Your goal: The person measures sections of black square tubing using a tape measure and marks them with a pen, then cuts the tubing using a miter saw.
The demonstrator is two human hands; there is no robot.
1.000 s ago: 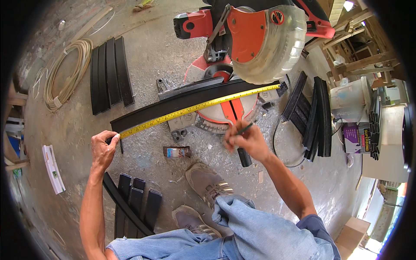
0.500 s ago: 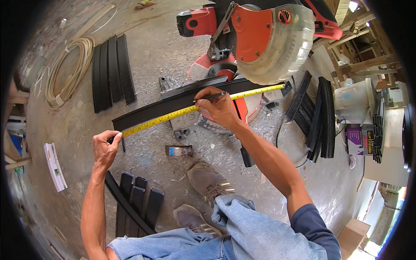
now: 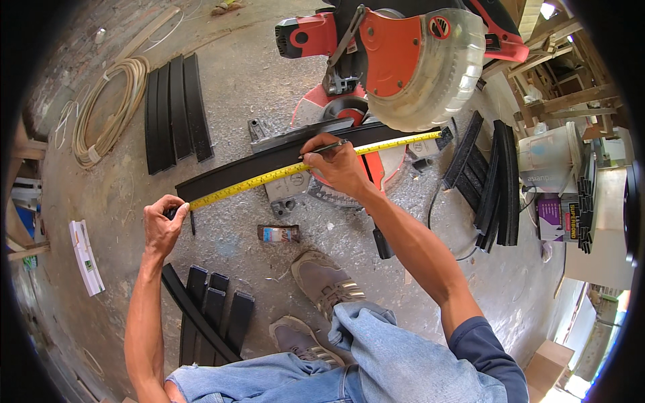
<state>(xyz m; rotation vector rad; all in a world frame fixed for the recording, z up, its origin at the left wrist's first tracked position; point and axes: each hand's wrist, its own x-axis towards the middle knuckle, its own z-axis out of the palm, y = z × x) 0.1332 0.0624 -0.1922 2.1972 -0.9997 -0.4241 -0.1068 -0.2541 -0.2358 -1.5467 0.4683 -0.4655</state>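
Note:
A long black strip (image 3: 235,173) lies across the bed of a red miter saw (image 3: 393,50), under its clear blade guard. Along the strip's near edge runs a yellow tape measure (image 3: 252,182), pulled out nearly its whole length. At the strip's left end my left hand (image 3: 164,218) is closed on the tape measure's case, which is mostly hidden by the fingers. My right hand (image 3: 336,164) pinches a dark pencil (image 3: 329,146) and rests over the middle of the strip, against the tape.
Black strips (image 3: 176,111) lie at the far left beside a coiled hose (image 3: 111,111). More strips (image 3: 497,185) lie right of the saw and near my feet (image 3: 211,305). A small packet (image 3: 279,234) sits before the saw; a white bucket (image 3: 547,161) stands at right.
Almost nothing differs. Both hands keep their places on the tape measure and pencil; the whole view has shifted very slightly.

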